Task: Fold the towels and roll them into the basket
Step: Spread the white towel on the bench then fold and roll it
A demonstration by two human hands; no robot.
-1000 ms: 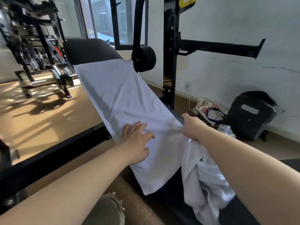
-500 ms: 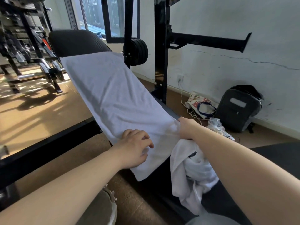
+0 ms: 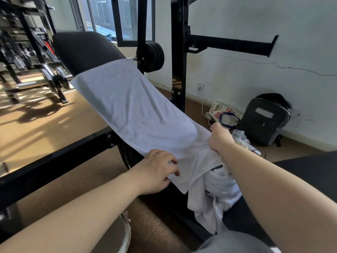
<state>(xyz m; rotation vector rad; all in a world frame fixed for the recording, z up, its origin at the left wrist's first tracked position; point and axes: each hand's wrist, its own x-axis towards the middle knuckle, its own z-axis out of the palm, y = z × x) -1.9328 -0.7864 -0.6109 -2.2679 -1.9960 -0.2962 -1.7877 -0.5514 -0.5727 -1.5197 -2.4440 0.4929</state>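
A white towel [image 3: 135, 108] lies stretched along the sloped black pad of a weight bench [image 3: 85, 50]. My left hand [image 3: 156, 172] has its fingers curled over the towel's near left edge, close to the bottom corner. My right hand [image 3: 220, 137] grips the towel's right edge in a fist, where the cloth bunches. A crumpled pile of white towels [image 3: 213, 196] hangs below my right forearm on the dark seat. No basket shows in the frame.
A black upright rack post [image 3: 179, 57] with a side arm stands behind the bench, next to a weight plate [image 3: 152, 56]. A black backpack [image 3: 264, 119], a printed bag [image 3: 221, 113] and cables lie by the cracked wall. Gym machines [image 3: 27, 57] stand at the far left.
The towel has slid down the bench towards me, baring more of the black pad at the top. My left hand moved from flat on the cloth to curling at its lower edge.
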